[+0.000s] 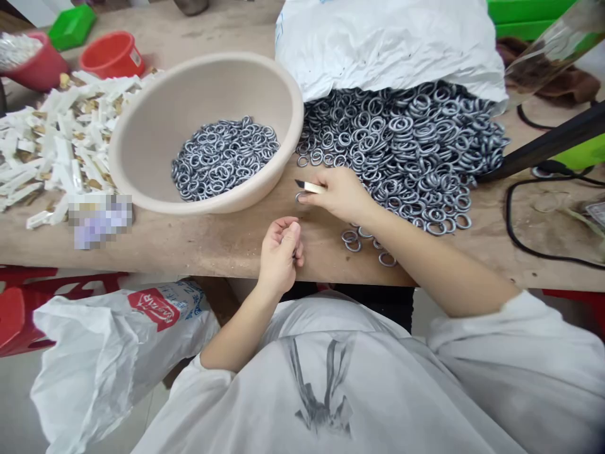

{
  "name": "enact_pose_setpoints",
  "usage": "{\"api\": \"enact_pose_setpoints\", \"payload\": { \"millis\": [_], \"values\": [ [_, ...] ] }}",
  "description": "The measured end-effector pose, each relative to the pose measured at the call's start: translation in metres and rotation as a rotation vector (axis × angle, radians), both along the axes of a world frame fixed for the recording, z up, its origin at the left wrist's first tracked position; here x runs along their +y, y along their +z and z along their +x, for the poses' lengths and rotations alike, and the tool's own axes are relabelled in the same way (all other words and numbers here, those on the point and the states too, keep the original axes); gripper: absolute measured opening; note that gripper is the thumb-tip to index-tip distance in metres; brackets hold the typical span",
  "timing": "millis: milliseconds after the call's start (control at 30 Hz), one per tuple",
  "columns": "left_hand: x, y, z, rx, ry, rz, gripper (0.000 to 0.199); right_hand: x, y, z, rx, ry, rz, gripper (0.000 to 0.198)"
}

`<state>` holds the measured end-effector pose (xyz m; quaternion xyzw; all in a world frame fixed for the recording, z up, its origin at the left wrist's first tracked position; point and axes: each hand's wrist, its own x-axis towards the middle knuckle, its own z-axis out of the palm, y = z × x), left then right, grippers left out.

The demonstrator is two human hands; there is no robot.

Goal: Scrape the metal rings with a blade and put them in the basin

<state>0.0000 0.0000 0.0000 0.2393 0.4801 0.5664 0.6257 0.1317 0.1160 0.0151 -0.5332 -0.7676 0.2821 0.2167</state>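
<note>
My right hand [343,197] is closed around a small knife [314,187] with a cream handle and a short dark slanted blade pointing left. At its fingertips is a grey ring [299,197]; whether they grip it or it lies on the table I cannot tell. My left hand [280,253], near the table's front edge, has its fingers curled and thumb pressed in. A dark bit shows between those fingers, too small to name. A large pile of grey rings [401,139] lies beyond my right hand. More rings [224,157] fill the bottom of a beige basin [151,126].
A white sack [387,47] lies behind the ring pile. White and tan scraps [61,145] cover the table's left, near a red bowl [113,53] and a green tray [72,26]. A black cable [510,221] runs at right. Below hangs another white sack [108,353].
</note>
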Motion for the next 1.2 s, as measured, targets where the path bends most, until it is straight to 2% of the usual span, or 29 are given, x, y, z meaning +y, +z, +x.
{"api": "enact_pose_setpoints", "payload": {
  "millis": [100, 200, 267, 333, 400, 533, 633, 733, 833, 900, 967, 1033, 1067, 1133, 1200],
  "values": [
    [-0.006, -0.008, 0.01, 0.05, -0.078, 0.106, 0.044, -0.05, 0.007, 0.006, 0.455, -0.101, -0.17, 0.041],
    [-0.012, -0.014, 0.019, 0.076, -0.162, 0.167, 0.042, -0.094, 0.006, 0.004, 0.804, -0.167, -0.343, 0.055],
    [-0.015, -0.015, 0.022, 0.069, -0.197, 0.173, 0.043, -0.109, 0.001, 0.003, 0.944, -0.178, -0.446, 0.058],
    [-0.016, -0.012, 0.023, 0.03, -0.244, 0.152, 0.046, -0.111, -0.004, 0.007, 0.98, -0.163, -0.493, 0.059],
    [-0.015, -0.005, 0.024, -0.034, -0.306, 0.096, 0.047, -0.104, -0.007, 0.015, 0.935, -0.165, -0.425, 0.061],
    [-0.013, 0.008, 0.024, -0.152, -0.382, -0.045, 0.045, -0.091, -0.007, 0.037, 0.694, -0.157, -0.169, 0.062],
    [-0.013, 0.011, 0.024, -0.176, -0.375, -0.085, 0.043, -0.098, -0.002, 0.044, 0.431, -0.007, 0.0, 0.063],
    [-0.013, 0.009, 0.023, -0.162, -0.369, -0.083, 0.041, -0.112, 0.002, 0.044, 0.271, 0.104, 0.136, 0.062],
    [-0.013, 0.006, 0.023, -0.147, -0.389, -0.065, 0.041, -0.116, 0.005, 0.043, 0.207, 0.133, 0.162, 0.061],
    [-0.015, 0.006, 0.022, -0.138, -0.439, -0.039, 0.045, -0.109, 0.003, 0.045, 0.19, 0.144, 0.121, 0.062],
    [-0.018, 0.009, 0.018, -0.119, -0.528, -0.002, 0.047, -0.099, -0.001, 0.051, 0.177, 0.102, 0.048, 0.064],
    [-0.021, 0.021, 0.01, -0.073, -0.58, 0.069, 0.047, -0.089, -0.007, 0.057, 0.12, 0.001, -0.006, 0.062],
    [-0.021, 0.03, 0.003, -0.026, -0.56, 0.126, 0.047, -0.086, -0.009, 0.06, 0.064, -0.045, -0.007, 0.058],
    [-0.013, 0.051, -0.016, 0.167, -0.398, 0.295, 0.043, -0.087, -0.01, 0.063, -0.105, -0.088, 0.033, 0.043],
    [0.008, 0.072, -0.042, 0.519, -0.082, 0.489, 0.035, -0.094, -0.009, 0.063, -0.304, -0.082, 0.077, 0.033]
  ]
}}
